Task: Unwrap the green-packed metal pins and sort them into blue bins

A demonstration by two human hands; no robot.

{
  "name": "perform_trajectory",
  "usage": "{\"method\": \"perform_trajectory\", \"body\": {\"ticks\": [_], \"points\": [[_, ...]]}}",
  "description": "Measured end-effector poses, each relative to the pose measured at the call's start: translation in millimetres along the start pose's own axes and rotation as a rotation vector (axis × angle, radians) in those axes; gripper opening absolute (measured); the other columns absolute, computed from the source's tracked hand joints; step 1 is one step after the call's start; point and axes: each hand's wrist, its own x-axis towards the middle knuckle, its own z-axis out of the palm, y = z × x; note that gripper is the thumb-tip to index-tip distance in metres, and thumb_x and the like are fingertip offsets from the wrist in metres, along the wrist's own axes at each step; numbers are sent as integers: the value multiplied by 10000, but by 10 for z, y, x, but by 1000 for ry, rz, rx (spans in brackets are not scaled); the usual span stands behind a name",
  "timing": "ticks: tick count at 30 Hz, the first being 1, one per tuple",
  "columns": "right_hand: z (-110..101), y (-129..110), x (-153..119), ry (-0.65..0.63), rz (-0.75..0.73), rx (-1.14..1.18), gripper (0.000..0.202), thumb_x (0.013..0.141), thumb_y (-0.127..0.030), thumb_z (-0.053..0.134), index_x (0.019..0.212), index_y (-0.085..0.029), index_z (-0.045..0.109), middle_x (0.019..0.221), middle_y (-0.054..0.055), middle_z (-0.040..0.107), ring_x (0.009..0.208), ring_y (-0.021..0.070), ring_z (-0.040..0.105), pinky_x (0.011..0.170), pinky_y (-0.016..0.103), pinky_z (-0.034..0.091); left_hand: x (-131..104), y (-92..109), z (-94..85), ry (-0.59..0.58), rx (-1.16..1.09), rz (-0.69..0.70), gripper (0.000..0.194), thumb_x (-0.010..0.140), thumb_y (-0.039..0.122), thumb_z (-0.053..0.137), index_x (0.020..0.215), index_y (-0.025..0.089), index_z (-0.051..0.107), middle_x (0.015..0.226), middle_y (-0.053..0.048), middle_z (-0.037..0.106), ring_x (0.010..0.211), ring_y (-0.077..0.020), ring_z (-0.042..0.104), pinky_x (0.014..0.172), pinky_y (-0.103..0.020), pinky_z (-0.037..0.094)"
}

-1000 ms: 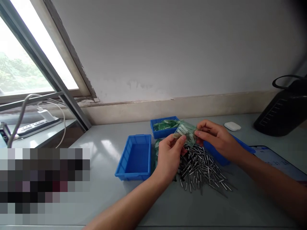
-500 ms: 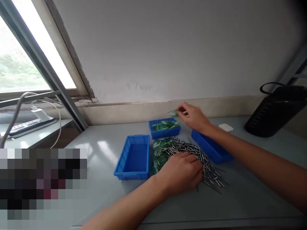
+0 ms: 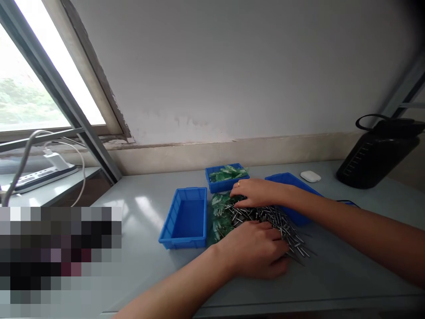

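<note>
A heap of thin metal pins that look like blind rivets [image 3: 292,230] lies on the desk. My left hand [image 3: 257,248] rests palm down on its near side, fingers curled and the tips hidden, so what they hold cannot be made out. Small green plastic packets [image 3: 222,217] lie along the heap's left side. Over the heap's far left part is my right hand [image 3: 255,192], thumb apart from the bent fingers, reaching at the packets; a ring shows on one finger. Behind it, a small blue bin [image 3: 229,184] holds more green packets [image 3: 229,173].
An empty blue bin [image 3: 182,243] stands left of the heap. Another blue bin [image 3: 282,178] is at the right, partly under my right forearm. Farther back are a white case [image 3: 310,177] and a dark bottle [image 3: 375,153]. A power strip [image 3: 46,175] lies by the window.
My right hand has come down from above the small back bin to the heap. The green packet it held now appears to be out of its fingers. My left hand has shifted slightly right.
</note>
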Motion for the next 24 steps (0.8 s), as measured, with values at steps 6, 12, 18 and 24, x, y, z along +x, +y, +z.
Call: {"method": "perform_trajectory", "body": {"ticks": [6,12,18,24], "points": [[76,17,45,33,84,-92,191,856,-223,431,831,-182,616,817,69,633,728,187,570,595,290,391,-1,5,8,-24,-3,-9,207,816,333,512,754,165,616,729,-42,635,687,-166,562,616,-283,426],[-128,-108,-278,347,317,-7,207,873,-254,392,847,-195,589,813,67,634,678,181,566,565,293,369,0,10,0,2,-30,-91,217,824,320,491,737,156,605,733,-46,628,683,-174,562,609,-285,428],[-139,-145,-682,611,596,523,194,854,-397,476,866,-219,554,673,10,635,575,162,612,532,284,464,40,-2,-23,265,-364,-497,143,853,250,448,799,173,555,758,-30,590,714,-146,537,634,-264,424],[-177,-339,-695,749,590,1008,218,850,-429,491,837,-214,526,598,6,576,568,178,633,496,287,534,102,-43,-114,757,-822,-933,241,871,337,466,1061,193,430,943,-52,516,812,-138,508,659,-243,433]]}}
